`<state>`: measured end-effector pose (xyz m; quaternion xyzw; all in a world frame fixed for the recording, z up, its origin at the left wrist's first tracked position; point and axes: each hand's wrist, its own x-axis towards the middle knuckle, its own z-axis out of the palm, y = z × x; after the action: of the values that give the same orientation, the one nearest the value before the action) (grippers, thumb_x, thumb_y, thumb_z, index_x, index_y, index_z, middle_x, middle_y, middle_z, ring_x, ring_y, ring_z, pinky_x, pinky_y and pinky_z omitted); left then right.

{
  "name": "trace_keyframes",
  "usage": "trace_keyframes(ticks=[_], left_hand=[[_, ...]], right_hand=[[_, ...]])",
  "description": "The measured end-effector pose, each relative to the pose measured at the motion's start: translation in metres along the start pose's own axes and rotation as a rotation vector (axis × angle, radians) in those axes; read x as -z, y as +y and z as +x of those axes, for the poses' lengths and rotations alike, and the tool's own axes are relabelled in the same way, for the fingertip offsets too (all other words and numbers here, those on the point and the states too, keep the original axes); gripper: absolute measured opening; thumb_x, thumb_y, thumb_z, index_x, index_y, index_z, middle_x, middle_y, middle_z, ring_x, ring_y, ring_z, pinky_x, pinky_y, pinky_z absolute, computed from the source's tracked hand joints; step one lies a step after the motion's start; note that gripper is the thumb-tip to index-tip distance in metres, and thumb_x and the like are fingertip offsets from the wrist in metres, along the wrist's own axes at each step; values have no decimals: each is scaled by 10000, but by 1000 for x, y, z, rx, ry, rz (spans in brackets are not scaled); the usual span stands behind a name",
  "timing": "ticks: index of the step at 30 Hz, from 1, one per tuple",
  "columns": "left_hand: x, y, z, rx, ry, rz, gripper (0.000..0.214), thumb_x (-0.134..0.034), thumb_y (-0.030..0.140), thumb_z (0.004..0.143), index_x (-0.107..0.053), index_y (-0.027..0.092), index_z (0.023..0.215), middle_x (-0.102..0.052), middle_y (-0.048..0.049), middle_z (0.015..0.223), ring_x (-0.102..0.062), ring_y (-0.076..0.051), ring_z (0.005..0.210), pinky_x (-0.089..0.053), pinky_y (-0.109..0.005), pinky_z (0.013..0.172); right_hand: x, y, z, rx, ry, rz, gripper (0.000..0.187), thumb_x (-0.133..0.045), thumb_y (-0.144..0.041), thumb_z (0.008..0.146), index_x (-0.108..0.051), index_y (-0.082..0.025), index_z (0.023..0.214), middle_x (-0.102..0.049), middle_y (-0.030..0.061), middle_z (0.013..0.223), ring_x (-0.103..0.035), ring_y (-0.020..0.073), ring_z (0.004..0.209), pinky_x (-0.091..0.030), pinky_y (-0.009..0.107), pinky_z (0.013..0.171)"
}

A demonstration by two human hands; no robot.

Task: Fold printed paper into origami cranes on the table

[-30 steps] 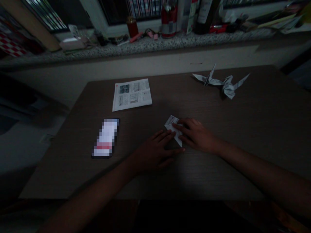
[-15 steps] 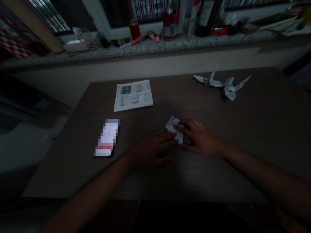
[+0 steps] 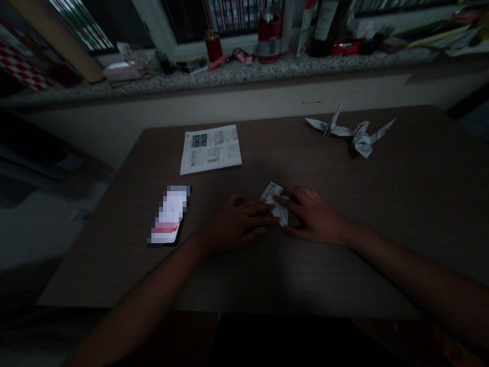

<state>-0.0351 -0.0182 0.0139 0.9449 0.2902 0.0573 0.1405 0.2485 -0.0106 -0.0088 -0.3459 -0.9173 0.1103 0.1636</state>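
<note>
A small piece of folded printed paper (image 3: 272,190) lies on the table, pointed at its far end. My left hand (image 3: 242,224) is open over its left side, fingers stretched out and their tips resting on the paper. From the right, my right hand (image 3: 311,216) lies with fingers spread, the index fingertip on the paper and the thumb by its near corner. The fingers cover part of the paper, so its lower folds are partly hidden.
A phone (image 3: 170,214) lies left of my hands on the wooden table (image 3: 244,285). Behind it is a folded printed sheet (image 3: 211,149). Two paper cranes (image 3: 362,140) stand at the back right. Bottles, a can (image 3: 269,38) and small items line the stone windowsill (image 3: 237,74).
My left hand has shifted slightly away from me, its fingers more spread and its index finger lifted or bent. My right hand and the folded paper have stayed almost in place.
</note>
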Motion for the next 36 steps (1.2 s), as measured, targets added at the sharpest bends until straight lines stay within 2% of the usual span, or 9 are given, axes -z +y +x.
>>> trace_keyframes(ticks=[5, 9, 15, 19, 24, 28, 33, 36], left_hand=[[1, -12, 1, 78, 19, -8, 468, -370, 412, 1110, -390, 357, 1574, -418, -2, 1639, -408, -199, 1503, -228, -491, 1235], [1, -24, -2, 88, 19, 23, 501, -329, 413, 1118, -320, 326, 1611, -384, -4, 1656, -326, -192, 1547, -156, -489, 1281], [-1, -30, -1, 198, 61, 91, 483, -265, 378, 1125, -396, 313, 1586, -391, -5, 1655, -297, -203, 1560, -197, -480, 1285], [-4, -27, 0, 200, 69, 127, 485, -285, 376, 1122, -415, 280, 1579, -383, -29, 1659, -318, -217, 1551, -224, -482, 1281], [-4, -11, 0, 112, 99, 143, 542, -368, 408, 1104, -375, 180, 1596, -401, -108, 1643, -364, -256, 1524, -284, -471, 1266], [-5, 3, 0, -17, 48, 87, 518, -409, 469, 1087, -444, 262, 1561, -410, -98, 1637, -394, -293, 1504, -345, -506, 1230], [-8, 10, 2, -10, 39, 80, 501, -424, 506, 1076, -470, 326, 1541, -438, -82, 1617, -391, -300, 1504, -331, -517, 1231], [-11, 10, 2, 7, 39, 85, 514, -421, 512, 1075, -436, 344, 1560, -429, -74, 1624, -374, -298, 1516, -318, -519, 1236]], right_hand=[[-1, 2, 1, 0, -11, -3, 773, -659, -513, 900, -470, -133, 1546, -516, 243, 1443, -505, 402, 1276, -445, 584, 1021], [-1, 1, 2, -5, -8, 12, 774, -667, -499, 892, -471, -136, 1547, -522, 243, 1437, -507, 409, 1274, -444, 594, 1018], [-1, 1, 2, -8, -9, 0, 781, -651, -521, 895, -458, -150, 1554, -515, 236, 1454, -514, 407, 1267, -445, 592, 1013], [-3, 1, 2, -11, -13, -12, 789, -666, -520, 887, -475, -119, 1539, -515, 244, 1449, -510, 405, 1263, -438, 583, 1026], [-5, 1, 2, -14, -2, -12, 785, -660, -527, 891, -466, -139, 1546, -519, 233, 1446, -515, 401, 1255, -451, 592, 1012], [-5, 2, 0, -18, 11, 20, 773, -662, -540, 896, -459, -187, 1553, -534, 210, 1433, -522, 394, 1262, -470, 592, 1005], [-2, 3, -1, -20, 39, 95, 769, -687, -509, 904, -440, -187, 1558, -542, 209, 1445, -544, 386, 1284, -486, 599, 1027], [1, 4, -1, -39, 76, 192, 622, -637, -432, 966, -469, -238, 1533, -575, 173, 1433, -565, 346, 1303, -499, 575, 1053]])
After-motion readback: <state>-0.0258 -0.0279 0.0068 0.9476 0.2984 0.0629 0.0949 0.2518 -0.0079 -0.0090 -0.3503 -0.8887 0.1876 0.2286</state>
